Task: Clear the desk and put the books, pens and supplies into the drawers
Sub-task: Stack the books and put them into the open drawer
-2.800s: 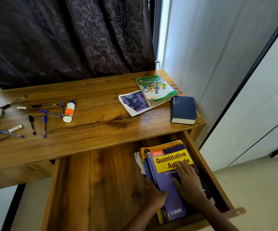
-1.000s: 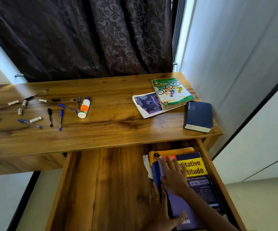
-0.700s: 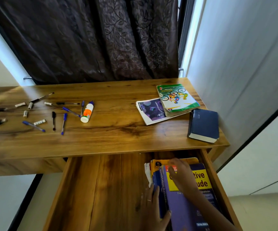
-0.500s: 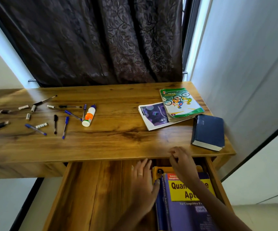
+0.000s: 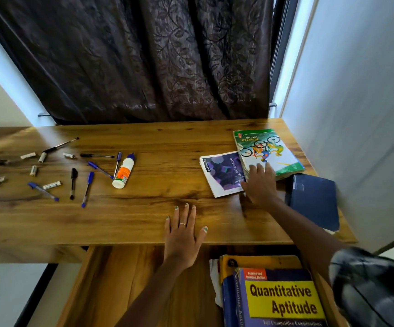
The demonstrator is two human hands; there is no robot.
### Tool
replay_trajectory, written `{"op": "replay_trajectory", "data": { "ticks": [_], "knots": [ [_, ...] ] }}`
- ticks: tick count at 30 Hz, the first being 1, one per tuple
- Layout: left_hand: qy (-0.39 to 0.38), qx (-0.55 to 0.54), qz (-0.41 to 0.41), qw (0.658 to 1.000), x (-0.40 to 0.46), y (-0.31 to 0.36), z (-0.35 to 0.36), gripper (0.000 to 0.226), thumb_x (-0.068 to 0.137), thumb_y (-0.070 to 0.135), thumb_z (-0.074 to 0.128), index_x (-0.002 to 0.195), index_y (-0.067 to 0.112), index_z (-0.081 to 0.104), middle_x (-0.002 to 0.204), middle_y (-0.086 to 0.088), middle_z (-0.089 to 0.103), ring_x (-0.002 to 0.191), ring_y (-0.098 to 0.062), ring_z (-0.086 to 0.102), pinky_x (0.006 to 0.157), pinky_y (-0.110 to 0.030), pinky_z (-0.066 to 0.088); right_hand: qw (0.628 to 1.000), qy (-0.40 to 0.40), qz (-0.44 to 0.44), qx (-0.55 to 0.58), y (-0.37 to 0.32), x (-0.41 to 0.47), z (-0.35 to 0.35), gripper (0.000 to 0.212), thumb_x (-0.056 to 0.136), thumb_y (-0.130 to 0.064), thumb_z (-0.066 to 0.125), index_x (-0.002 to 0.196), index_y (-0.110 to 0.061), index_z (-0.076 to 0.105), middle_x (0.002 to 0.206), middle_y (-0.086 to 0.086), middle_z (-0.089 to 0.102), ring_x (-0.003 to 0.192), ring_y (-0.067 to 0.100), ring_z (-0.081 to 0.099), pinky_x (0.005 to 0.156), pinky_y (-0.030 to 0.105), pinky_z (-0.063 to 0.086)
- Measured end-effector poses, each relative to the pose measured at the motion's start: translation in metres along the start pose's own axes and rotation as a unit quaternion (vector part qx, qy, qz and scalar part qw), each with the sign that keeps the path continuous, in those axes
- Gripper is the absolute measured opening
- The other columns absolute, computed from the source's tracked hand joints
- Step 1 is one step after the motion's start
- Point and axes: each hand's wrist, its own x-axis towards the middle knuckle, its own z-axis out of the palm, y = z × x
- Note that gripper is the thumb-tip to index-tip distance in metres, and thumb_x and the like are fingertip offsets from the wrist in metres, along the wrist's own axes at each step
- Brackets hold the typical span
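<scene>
Right hand (image 5: 261, 185) is out over the right end of the desk (image 5: 144, 208), fingers spread and nearly straight, tips lying on the near edge of the green book (image 5: 268, 152). Thumb side touches the purple notebook (image 5: 223, 172). Nothing gripped yet; no curl round either cover.

Green book sits on top of the notebook, overlapping its right part. The stack lies straight ahead of the fingertips, away from the person. Green book's long axis runs from far-left to near-right, so the fingers meet its near-left corner area. Blue book (image 5: 312, 200) lies flat just right of the wrist, at the desk's right edge, apart from the stack.

Left hand (image 5: 183, 234) rests flat on the desk front edge, fingers straight and slightly fanned, holding nothing. It is well left of the stack; right hand is clearly nearer and is the one for the pick.

Drawer (image 5: 125, 286) is open below the desk front. The aptitude book (image 5: 281, 300) is already in its right side, over a yellow book (image 5: 259, 261). Left part of the drawer floor shows bare wood.

Pens (image 5: 87, 186), glue bottle (image 5: 123, 171) and small caps sit scattered on the desk's left half, far from both hands.

Judgement: the book stack is next; fingers need to slide under or pinch the near edge, then carry back down to the drawer. Top book could slip off the notebook if both are lifted together.
</scene>
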Motion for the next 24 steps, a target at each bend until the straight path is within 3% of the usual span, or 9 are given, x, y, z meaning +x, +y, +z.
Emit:
{"op": "replay_trajectory", "data": {
  "ticks": [3, 5, 10, 14, 17, 19, 22, 24],
  "knots": [
    [0.004, 0.004, 0.002, 1.0, 0.0, -0.001, 0.001, 0.088, 0.072, 0.071, -0.024, 0.148, 0.028, -0.012, 0.159, 0.004, -0.01, 0.144, -0.019, -0.016, 0.116, -0.042, -0.006, 0.999, -0.012, -0.026, -0.026, 0.0, 0.007, 0.004, 0.044, 0.095, -0.036, 0.046, 0.122, -0.001, 0.044, 0.119, 0.016, 0.054, 0.109, 0.029, 0.05, 0.093, 0.037, 0.041],
    [0.004, 0.003, 0.003, 1.0, 0.0, -0.001, 0.001, 0.091, 0.069, 0.069, -0.028, 0.148, 0.027, -0.011, 0.159, 0.003, -0.01, 0.141, -0.017, -0.021, 0.116, -0.041, -0.007, 0.997, -0.002, -0.04, -0.071, -0.001, 0.008, 0.006, 0.032, 0.097, -0.022, 0.044, 0.121, -0.001, 0.044, 0.116, 0.015, 0.056, 0.104, 0.027, 0.053, 0.085, 0.034, 0.046],
    [-0.004, -0.005, -0.002, 1.0, 0.001, -0.002, 0.0, 0.091, 0.069, 0.069, -0.024, 0.148, 0.027, -0.011, 0.159, 0.004, -0.01, 0.136, -0.015, -0.025, 0.114, -0.04, -0.01, 0.995, -0.031, -0.026, -0.094, -0.002, 0.018, -0.001, 0.028, 0.094, -0.004, 0.042, 0.122, -0.002, 0.042, 0.11, 0.016, 0.061, 0.099, 0.031, 0.061, 0.075, 0.035, 0.05],
    [-0.046, -0.043, -0.018, 0.998, 0.003, -0.004, -0.004, 0.089, 0.075, 0.076, -0.009, 0.15, 0.029, -0.008, 0.158, 0.007, -0.012, 0.141, -0.014, -0.022, 0.115, -0.04, -0.01, 1.0, -0.005, -0.001, -0.029, 0.0, 0.019, -0.021, 0.022, 0.09, -0.001, 0.044, 0.112, -0.002, 0.047, 0.102, 0.019, 0.064, 0.092, 0.038, 0.062, 0.07, 0.04, 0.048],
    [-0.063, -0.14, -0.043, 0.987, 0.008, -0.003, -0.013, 0.072, 0.088, 0.069, 0.013, 0.15, 0.033, 0.007, 0.158, 0.013, -0.004, 0.144, -0.01, -0.015, 0.117, -0.039, -0.009, 0.996, 0.055, 0.008, 0.065, -0.016, 0.012, -0.047, 0.025, 0.091, -0.006, 0.041, 0.116, -0.002, 0.047, 0.099, 0.022, 0.064, 0.088, 0.039, 0.061, 0.063, 0.037, 0.038],
    [-0.079, -0.271, -0.077, 0.956, 0.012, -0.003, -0.023, 0.071, 0.084, 0.069, 0.014, 0.146, 0.036, 0.024, 0.158, 0.015, 0.006, 0.145, -0.005, -0.006, 0.116, -0.036, -0.008, 0.992, 0.072, -0.018, 0.1, -0.036, -0.005, -0.064, 0.03, 0.094, -0.009, 0.04, 0.123, -0.004, 0.045, 0.103, 0.02, 0.063, 0.087, 0.035, 0.062, 0.062, 0.034, 0.038],
    [-0.081, -0.515, -0.141, 0.842, 0.01, -0.012, -0.033, 0.076, 0.074, 0.079, 0.017, 0.134, 0.042, 0.047, 0.155, 0.015, 0.017, 0.144, -0.006, 0.004, 0.117, -0.036, -0.007, 0.991, 0.008, -0.093, 0.1, -0.073, -0.056, -0.069, 0.038, 0.098, -0.013, 0.038, 0.136, -0.011, 0.039, 0.119, 0.015, 0.059, 0.097, 0.033, 0.062, 0.073, 0.036, 0.046],
    [-0.09, -0.621, -0.139, 0.766, 0.005, -0.016, -0.042, 0.067, 0.081, 0.079, 0.019, 0.129, 0.043, 0.051, 0.15, 0.013, 0.029, 0.14, -0.007, 0.02, 0.116, -0.036, 0.007, 0.978, 0.0, -0.149, 0.145, -0.097, -0.1, -0.049, 0.035, 0.096, -0.014, 0.042, 0.131, -0.015, 0.045, 0.113, 0.012, 0.063, 0.089, 0.031, 0.066, 0.068, 0.034, 0.049]
  ]
}}
